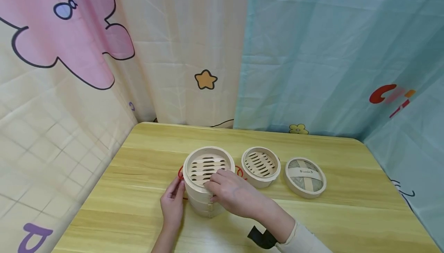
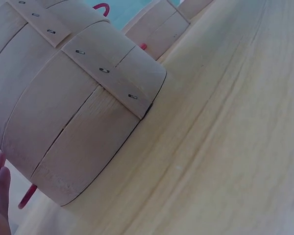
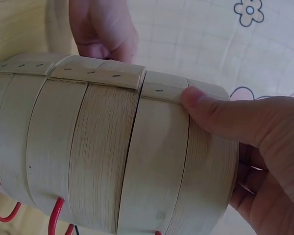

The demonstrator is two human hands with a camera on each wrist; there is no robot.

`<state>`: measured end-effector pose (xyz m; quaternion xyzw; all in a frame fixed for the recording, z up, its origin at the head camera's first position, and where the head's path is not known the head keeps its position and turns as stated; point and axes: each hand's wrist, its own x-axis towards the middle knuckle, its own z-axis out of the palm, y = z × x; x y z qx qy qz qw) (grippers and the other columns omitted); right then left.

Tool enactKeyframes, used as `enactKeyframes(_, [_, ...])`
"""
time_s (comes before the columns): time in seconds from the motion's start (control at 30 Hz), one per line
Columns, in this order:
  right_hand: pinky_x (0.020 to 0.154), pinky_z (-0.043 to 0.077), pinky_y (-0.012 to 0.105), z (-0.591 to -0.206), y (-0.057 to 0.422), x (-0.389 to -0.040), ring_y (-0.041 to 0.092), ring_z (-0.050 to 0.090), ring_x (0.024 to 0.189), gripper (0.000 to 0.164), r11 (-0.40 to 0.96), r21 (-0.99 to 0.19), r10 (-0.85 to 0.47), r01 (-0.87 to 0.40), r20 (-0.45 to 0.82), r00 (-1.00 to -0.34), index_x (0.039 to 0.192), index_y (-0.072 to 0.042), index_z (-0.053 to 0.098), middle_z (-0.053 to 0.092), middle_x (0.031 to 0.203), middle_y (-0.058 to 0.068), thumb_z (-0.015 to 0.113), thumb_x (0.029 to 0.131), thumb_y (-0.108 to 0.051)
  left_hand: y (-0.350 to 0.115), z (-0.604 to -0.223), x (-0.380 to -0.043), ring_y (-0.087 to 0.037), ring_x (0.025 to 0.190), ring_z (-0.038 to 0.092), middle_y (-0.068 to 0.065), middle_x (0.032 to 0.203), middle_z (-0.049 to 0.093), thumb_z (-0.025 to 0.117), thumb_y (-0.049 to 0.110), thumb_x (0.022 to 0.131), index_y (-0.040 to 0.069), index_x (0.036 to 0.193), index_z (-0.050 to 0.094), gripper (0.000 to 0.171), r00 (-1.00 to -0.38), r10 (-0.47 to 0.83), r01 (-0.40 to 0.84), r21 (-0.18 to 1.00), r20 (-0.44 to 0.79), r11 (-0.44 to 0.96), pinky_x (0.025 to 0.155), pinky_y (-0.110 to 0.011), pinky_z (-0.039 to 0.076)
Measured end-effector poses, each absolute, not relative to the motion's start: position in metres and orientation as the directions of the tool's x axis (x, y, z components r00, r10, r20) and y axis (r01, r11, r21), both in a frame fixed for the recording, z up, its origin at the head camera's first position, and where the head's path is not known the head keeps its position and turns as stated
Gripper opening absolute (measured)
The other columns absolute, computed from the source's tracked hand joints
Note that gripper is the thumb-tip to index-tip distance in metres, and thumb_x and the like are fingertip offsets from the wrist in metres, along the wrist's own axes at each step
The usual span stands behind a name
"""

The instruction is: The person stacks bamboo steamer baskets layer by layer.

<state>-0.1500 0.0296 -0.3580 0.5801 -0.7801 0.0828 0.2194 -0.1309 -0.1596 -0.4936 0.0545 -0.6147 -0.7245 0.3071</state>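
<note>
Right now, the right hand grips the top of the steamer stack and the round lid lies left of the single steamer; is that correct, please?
Not quite: the round lid lies right of the single steamer, as the head view shows. The rest holds.

At the right grip we see a stack of pale matt wood, smooth, finely grained, with metallic-looking staples and smooth red loops. Right of that grip, a small steamer looks the same; the lid wears a paper-like band. Below the grip, the worktop is smooth, wood-grained, faintly glossy; beyond hangs creased cloth.
</note>
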Motion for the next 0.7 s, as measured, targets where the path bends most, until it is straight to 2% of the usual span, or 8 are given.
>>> enactKeyframes(0.2, [0.081, 0.045, 0.027, -0.351, 0.048, -0.155, 0.016, 0.052, 0.093, 0.041, 0.318, 0.007, -0.806, -0.948, 0.528, -0.267, 0.104, -0.007, 0.061, 0.057, 0.095, -0.001, 0.079, 0.069, -0.019, -0.161, -0.484, -0.131, -0.005, 0.103, 0.057, -0.006, 0.113, 0.062, 0.056, 0.002, 0.09, -0.011, 0.117, 0.057, 0.029, -0.78, -0.559, 0.372, 0.927, 0.28, -0.055, 0.086, -0.017, 0.044])
enactKeyframes(0.4, [0.082, 0.046, 0.03, -0.342, 0.085, -0.17, 0.018, 0.053, 0.094, 0.038, 0.365, -0.021, -0.757, -0.931, 0.575, -0.31, 0.101, -0.005, 0.063, 0.057, 0.096, 0.002, 0.081, 0.068, -0.012, -0.171, -0.469, -0.131, -0.008, 0.105, 0.057, -0.013, 0.114, 0.061, 0.056, 0.003, 0.091, -0.01, 0.116, 0.058, 0.028, -0.713, -0.648, 0.408, 0.91, 0.269, -0.071, 0.088, -0.017, 0.043])
enactKeyframes(0.57, [0.079, 0.049, 0.033, -0.348, 0.123, -0.186, 0.021, 0.054, 0.092, 0.041, 0.436, -0.02, -0.731, -0.9, 0.575, -0.366, 0.098, -0.003, 0.063, 0.059, 0.098, 0.005, 0.082, 0.063, -0.004, -0.175, -0.457, -0.136, -0.011, 0.106, 0.057, -0.015, 0.116, 0.059, 0.057, 0.008, 0.091, -0.009, 0.117, 0.058, 0.031, -0.731, -0.634, 0.419, 0.899, 0.253, -0.125, 0.089, -0.019, 0.043])
enactKeyframes(0.7, [0.073, 0.051, 0.033, -0.359, 0.15, -0.195, 0.02, 0.054, 0.088, 0.045, 0.508, -0.021, -0.726, -0.861, 0.528, -0.441, 0.099, -0.003, 0.063, 0.059, 0.096, 0.005, 0.084, 0.058, -0.002, -0.172, -0.449, -0.138, -0.012, 0.106, 0.057, -0.015, 0.116, 0.059, 0.058, 0.008, 0.091, -0.009, 0.118, 0.057, 0.032, -0.755, -0.603, 0.425, 0.892, 0.257, -0.152, 0.089, -0.02, 0.043])
